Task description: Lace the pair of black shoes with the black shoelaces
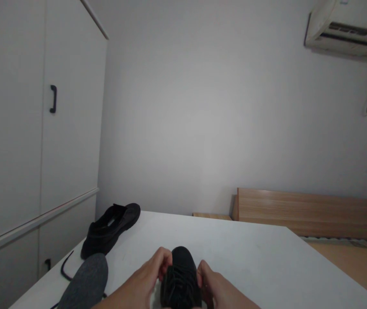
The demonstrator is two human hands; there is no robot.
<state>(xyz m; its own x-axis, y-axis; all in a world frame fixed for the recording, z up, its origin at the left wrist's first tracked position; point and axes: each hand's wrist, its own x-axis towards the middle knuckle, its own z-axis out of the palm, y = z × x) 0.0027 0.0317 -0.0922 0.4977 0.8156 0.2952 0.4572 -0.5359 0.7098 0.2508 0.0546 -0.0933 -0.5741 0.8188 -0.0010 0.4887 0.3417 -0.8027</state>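
Observation:
A black lace-up shoe (183, 257) points away from me at the front middle of the white table (235, 253). My left hand (156, 270) is closed against its left side, fingers curled by the lacing. On the opposite side my right hand (212, 281) is also closed, its thumb and fingertips touching the edge of the shoe. Dark laces cross over the shoe's tongue; whether the fingers pinch lace ends I cannot tell. The heel end runs out of view at the bottom.
To the left lies a second black shoe (106, 231). A grey insole (88, 279) and a loose black shoelace (63, 269) are nearer me. A white cabinet (70, 141) borders the left side; a wooden headboard (302, 212) stands behind the table at right.

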